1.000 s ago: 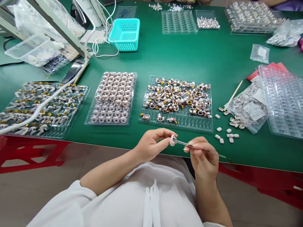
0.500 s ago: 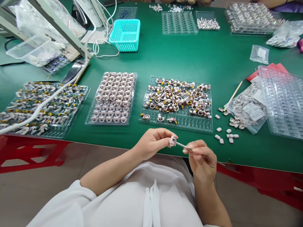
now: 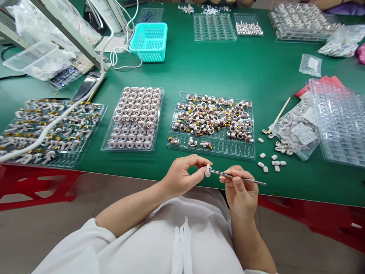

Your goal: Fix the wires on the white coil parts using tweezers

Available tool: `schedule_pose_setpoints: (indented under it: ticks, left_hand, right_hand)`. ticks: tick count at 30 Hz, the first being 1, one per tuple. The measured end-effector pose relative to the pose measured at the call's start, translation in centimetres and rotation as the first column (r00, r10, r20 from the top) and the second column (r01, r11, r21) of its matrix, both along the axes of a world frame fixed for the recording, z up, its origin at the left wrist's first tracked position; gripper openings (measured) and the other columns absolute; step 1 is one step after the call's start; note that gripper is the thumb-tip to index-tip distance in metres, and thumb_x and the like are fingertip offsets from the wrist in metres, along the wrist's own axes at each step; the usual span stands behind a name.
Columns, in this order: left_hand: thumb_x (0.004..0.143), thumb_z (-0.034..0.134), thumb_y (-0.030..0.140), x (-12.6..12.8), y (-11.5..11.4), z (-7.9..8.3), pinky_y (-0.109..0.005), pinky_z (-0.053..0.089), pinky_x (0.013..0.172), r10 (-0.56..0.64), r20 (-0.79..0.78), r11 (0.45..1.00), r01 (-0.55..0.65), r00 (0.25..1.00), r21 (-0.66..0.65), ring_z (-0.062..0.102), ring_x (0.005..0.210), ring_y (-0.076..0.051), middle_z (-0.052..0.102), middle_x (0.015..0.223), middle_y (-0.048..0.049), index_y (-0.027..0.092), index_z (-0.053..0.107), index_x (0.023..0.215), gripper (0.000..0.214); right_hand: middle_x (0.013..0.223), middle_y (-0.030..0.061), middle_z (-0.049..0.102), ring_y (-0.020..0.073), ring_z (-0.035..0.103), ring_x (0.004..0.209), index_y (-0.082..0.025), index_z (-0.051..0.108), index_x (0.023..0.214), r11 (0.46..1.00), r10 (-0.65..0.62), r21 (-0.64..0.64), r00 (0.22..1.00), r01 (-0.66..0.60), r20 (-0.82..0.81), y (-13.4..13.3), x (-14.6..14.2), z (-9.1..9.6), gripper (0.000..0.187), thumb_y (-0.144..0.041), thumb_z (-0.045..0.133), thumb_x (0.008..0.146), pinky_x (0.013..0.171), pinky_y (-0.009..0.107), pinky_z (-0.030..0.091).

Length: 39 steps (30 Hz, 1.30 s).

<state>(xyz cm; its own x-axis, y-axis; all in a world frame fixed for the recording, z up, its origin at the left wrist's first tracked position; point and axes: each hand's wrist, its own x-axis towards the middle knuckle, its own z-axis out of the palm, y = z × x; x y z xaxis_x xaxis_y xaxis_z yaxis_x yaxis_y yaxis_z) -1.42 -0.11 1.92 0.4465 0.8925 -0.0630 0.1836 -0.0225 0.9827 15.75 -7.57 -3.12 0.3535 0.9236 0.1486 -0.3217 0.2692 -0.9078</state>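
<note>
My left hand [image 3: 182, 176] pinches a small pale earbud part [image 3: 208, 170] between thumb and fingertips, just off the table's front edge. In my right hand [image 3: 242, 190] is a thin metal rod-shaped tool [image 3: 258, 182], held between thumb and fingers. The tool's left tip meets the earbud part, and its other end sticks out to the right. Whether the tip is inside the part or only touching it, I cannot tell. Just beyond my hands lies a clear tray [image 3: 228, 149] heaped with similar pale parts bearing reddish wires and yellow tabs.
Left of that stands a tray of pale shells in rows [image 3: 134, 118]; farther left, a tray of curved parts [image 3: 54, 131] under a white cable [image 3: 42, 139]. Loose pale caps [image 3: 277, 163], a bag of caps [image 3: 299, 131] and stacked clear trays [image 3: 339, 121] lie right. A turquoise basket [image 3: 149, 43] stands behind.
My right hand has turned the metal tool, so its far end now shows out to the right. The earbud part appears more edge-on. The whole view has shifted slightly.
</note>
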Motion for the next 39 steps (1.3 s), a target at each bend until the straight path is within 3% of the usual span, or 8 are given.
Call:
schedule_pose_setpoints:
  ticks: [4, 7, 16, 20, 24, 26, 33, 39]
  left_hand:
    - [0.084, 0.065, 0.023, -0.1, 0.1, -0.4, -0.024, 0.054, 0.068, -0.003, 0.078, 0.981, 0.018, 0.997, -0.192, 0.069, 0.07, -0.016, 0.077, 0.077, -0.0063, 0.013, 0.075, 0.091, 0.016]
    - [0.084, 0.066, 0.025, -0.1, 0.1, -0.6, -0.024, 0.054, 0.067, 0.003, 0.099, 0.971, 0.02, 0.995, -0.237, 0.07, 0.07, -0.016, 0.077, 0.077, -0.0062, 0.012, 0.074, 0.09, 0.016]
    - [0.082, 0.063, 0.018, 0.1, -0.1, -0.1, -0.025, 0.054, 0.07, 0.004, 0.005, 0.999, -0.004, 1.0, -0.044, 0.069, 0.072, -0.016, 0.077, 0.079, -0.0064, 0.012, 0.075, 0.089, 0.015]
    - [0.082, 0.065, 0.021, 0.1, 0.0, -0.3, -0.025, 0.052, 0.07, -0.004, 0.016, 0.991, 0.006, 1.0, -0.133, 0.067, 0.071, -0.015, 0.076, 0.077, -0.006, 0.012, 0.074, 0.088, 0.014]
    - [0.081, 0.065, 0.024, 0.2, 0.2, -0.7, -0.023, 0.049, 0.067, -0.033, 0.121, 0.937, 0.072, 0.992, -0.341, 0.062, 0.068, -0.013, 0.071, 0.074, -0.004, 0.012, 0.072, 0.084, 0.014]
    - [0.08, 0.065, 0.022, 0.2, 0.2, -0.8, -0.022, 0.047, 0.066, -0.046, 0.147, 0.924, 0.098, 0.988, -0.37, 0.06, 0.068, -0.012, 0.069, 0.073, -0.0031, 0.012, 0.07, 0.082, 0.012]
    - [0.085, 0.064, 0.02, -0.1, 0.0, -0.4, -0.023, 0.048, 0.067, -0.038, 0.171, 0.96, 0.083, 0.985, -0.267, 0.06, 0.069, -0.013, 0.069, 0.074, -0.0043, 0.011, 0.071, 0.086, 0.012]
    - [0.087, 0.067, 0.022, 0.6, -0.5, -0.3, -0.024, 0.052, 0.074, 0.031, 0.304, 0.969, 0.046, 0.952, -0.243, 0.064, 0.076, -0.014, 0.072, 0.082, -0.0057, 0.012, 0.073, 0.09, 0.012]
  right_hand:
    - [0.089, 0.0039, 0.068, 0.0194, 0.07, 0.078, -0.03, 0.077, 0.098, 0.989, 0.02, 0.138, 0.984, -0.045, 0.18, -0.4, 0.7, -0.4, 0.013, -0.027, 0.067, 0.092, 0.063, 0.037, 0.064]
    - [0.092, 0.0048, 0.069, 0.0206, 0.071, 0.082, -0.029, 0.077, 0.102, 0.982, 0.025, 0.176, 0.969, -0.07, 0.246, -0.6, 0.9, -0.5, 0.016, -0.023, 0.066, 0.092, 0.064, 0.038, 0.064]
    - [0.089, 0.0017, 0.067, 0.0138, 0.071, 0.071, -0.027, 0.076, 0.1, 1.0, 0.005, -0.006, 0.998, -0.006, -0.055, 0.2, -0.1, -0.1, 0.014, -0.024, 0.064, 0.094, 0.062, 0.03, 0.063]
    - [0.085, 0.0017, 0.066, 0.0128, 0.069, 0.069, -0.026, 0.077, 0.095, 0.998, 0.048, -0.042, 0.991, -0.053, -0.126, 0.3, 0.2, -0.5, 0.009, -0.028, 0.068, 0.091, 0.06, 0.027, 0.06]
    - [0.081, 0.0017, 0.063, 0.0126, 0.064, 0.067, -0.027, 0.077, 0.092, 0.994, 0.097, -0.037, 0.985, -0.103, -0.146, 0.3, 0.3, -0.7, 0.01, -0.032, 0.068, 0.092, 0.058, 0.027, 0.055]
    - [0.081, 0.0018, 0.062, 0.0138, 0.063, 0.068, -0.028, 0.077, 0.092, 0.994, 0.092, -0.038, 0.987, -0.098, -0.133, 0.5, 0.2, -0.5, 0.011, -0.033, 0.067, 0.092, 0.059, 0.029, 0.053]
    - [0.08, 0.0041, 0.062, 0.0202, 0.062, 0.079, -0.024, 0.073, 0.091, 0.999, 0.002, 0.048, 0.994, -0.007, 0.11, 0.6, 1.5, 1.9, 0.025, -0.033, 0.051, 0.1, 0.075, 0.039, 0.05]
    - [0.096, 0.0036, 0.062, 0.0163, 0.059, 0.082, -0.026, 0.068, 0.106, 0.992, 0.107, -0.11, 0.878, -0.063, 0.467, 0.5, 0.2, 1.8, 0.017, -0.018, 0.058, 0.095, 0.067, 0.03, 0.046]
